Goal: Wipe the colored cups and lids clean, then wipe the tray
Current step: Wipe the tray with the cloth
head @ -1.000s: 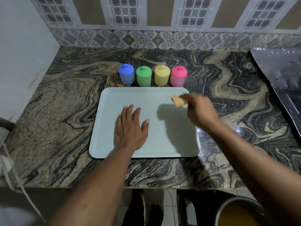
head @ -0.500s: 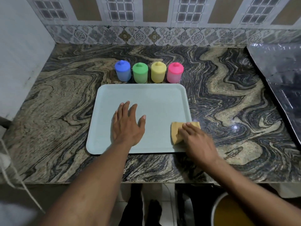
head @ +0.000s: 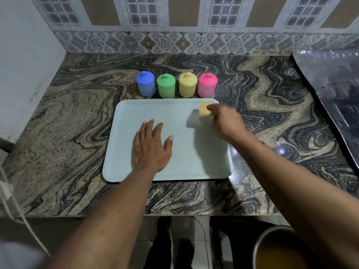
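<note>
A pale blue tray (head: 128, 133) lies on the marbled counter. My left hand (head: 150, 147) rests flat on its middle with fingers spread. My right hand (head: 226, 121) grips a yellow sponge (head: 205, 110) at the tray's far right corner; the hand is motion-blurred. Behind the tray stand lidded cups in a row: blue (head: 145, 84), green (head: 166, 86), yellow (head: 187, 85), pink (head: 207, 85).
A white wall closes the left side and a tiled backsplash the back. A dark foil-covered surface (head: 334, 90) lies at the right. Below the counter's front edge stands a pot (head: 275, 249) with yellowish contents, and a cord (head: 17, 212) hangs at the left.
My right hand swept the sponge from the tray's far right corner to its near right edge and back to the far right corner. My left hand stayed flat on the tray.
</note>
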Motion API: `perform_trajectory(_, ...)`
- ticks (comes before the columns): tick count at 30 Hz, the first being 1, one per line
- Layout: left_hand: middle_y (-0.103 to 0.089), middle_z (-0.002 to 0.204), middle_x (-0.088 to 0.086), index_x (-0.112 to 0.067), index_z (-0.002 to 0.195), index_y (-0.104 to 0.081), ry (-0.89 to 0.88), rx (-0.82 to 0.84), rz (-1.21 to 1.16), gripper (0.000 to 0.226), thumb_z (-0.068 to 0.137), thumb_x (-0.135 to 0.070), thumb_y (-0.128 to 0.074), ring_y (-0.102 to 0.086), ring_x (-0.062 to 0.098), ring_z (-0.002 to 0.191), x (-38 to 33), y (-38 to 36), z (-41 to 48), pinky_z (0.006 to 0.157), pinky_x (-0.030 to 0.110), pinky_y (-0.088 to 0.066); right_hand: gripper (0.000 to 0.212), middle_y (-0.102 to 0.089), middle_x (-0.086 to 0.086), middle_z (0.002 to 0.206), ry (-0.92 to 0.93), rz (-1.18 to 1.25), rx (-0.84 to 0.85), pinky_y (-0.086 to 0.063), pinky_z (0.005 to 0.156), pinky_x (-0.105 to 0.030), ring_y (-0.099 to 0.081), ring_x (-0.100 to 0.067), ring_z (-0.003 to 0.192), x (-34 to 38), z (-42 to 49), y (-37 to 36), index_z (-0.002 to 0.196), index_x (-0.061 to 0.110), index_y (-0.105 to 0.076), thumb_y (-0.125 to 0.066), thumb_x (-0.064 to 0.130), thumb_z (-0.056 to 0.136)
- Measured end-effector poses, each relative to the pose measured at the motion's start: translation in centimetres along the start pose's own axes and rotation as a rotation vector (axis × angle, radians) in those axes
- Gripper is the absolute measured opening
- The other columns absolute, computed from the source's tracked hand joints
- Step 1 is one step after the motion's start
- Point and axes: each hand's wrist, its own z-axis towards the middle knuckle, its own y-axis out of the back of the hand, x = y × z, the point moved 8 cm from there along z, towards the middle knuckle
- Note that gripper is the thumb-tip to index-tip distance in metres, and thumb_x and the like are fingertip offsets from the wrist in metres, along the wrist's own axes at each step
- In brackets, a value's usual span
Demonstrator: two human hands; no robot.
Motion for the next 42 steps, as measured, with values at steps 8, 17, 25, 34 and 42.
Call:
perform_trajectory(8, -0.015, 0.166, -0.002, -0.030, 0.155, -0.025, -0.001, 0.006, 0.006, 0.067, 0.097, -0.064, -0.021, -0.004, 0.019, 0.155, 0.0, -0.1, 0.0, 0.125, 0.044, -0.012, 0.045, -0.062, -0.015, 0.132, 0.162, -0.176, -0.008, -0.048, 0.099, -0.041, -0.056, -0.034, 0.126, 1.8, -9.4, -5.4, 0.122, 0.009, -0.064, -0.041, 0.015, 0.084)
perform_trajectory(17, -0.015, 0.166, 0.000, -0.028, 0.155, -0.024, -0.017, 0.016, 0.036, 0.068, 0.098, -0.064, -0.016, -0.004, 0.021, 0.154, 0.0, 0.0, 0.0, 0.124, 0.044, -0.014, 0.051, -0.073, 0.000, 0.118, 0.041, 0.106, 0.148, -0.054, 0.088, -0.041, -0.066, -0.030, 0.110, 1.9, -11.7, -1.4, 0.114, 0.027, -0.072, -0.047, 0.017, 0.072)
perform_trajectory(25, -0.018, 0.165, -0.001, -0.029, 0.153, -0.027, -0.022, -0.013, 0.032, 0.066, 0.098, -0.064, -0.020, -0.008, 0.021, 0.154, -0.1, 0.4, 0.0, 0.123, 0.045, -0.019, 0.037, -0.058, -0.015, 0.139, 0.061, -0.025, 0.064, -0.044, 0.099, -0.044, -0.054, -0.036, 0.124, 2.3, 4.8, -3.3, 0.128, 0.021, -0.064, -0.047, 0.019, 0.096)
perform_trajectory(34, -0.020, 0.165, 0.002, -0.028, 0.153, -0.027, -0.032, 0.021, 0.034, 0.064, 0.099, -0.061, -0.019, -0.010, 0.024, 0.153, -0.2, 0.7, 0.1, 0.122, 0.046, -0.021, 0.049, -0.067, -0.011, 0.130, 0.205, -0.036, -0.097, -0.049, 0.099, -0.046, -0.062, -0.031, 0.123, 4.1, -7.0, -6.8, 0.119, 0.010, -0.072, -0.060, 0.002, 0.072)
perform_trajectory(42, -0.012, 0.167, -0.003, -0.030, 0.155, -0.025, -0.020, 0.161, -0.137, 0.062, 0.100, -0.059, -0.021, -0.001, 0.020, 0.154, -0.1, 0.7, 0.6, 0.124, 0.042, -0.010, 0.052, -0.075, 0.010, 0.110, 0.143, 0.106, 0.184, -0.056, 0.083, -0.028, -0.069, -0.016, 0.104, 4.7, -11.7, -4.3, 0.109, 0.032, -0.074, -0.050, 0.017, 0.066)
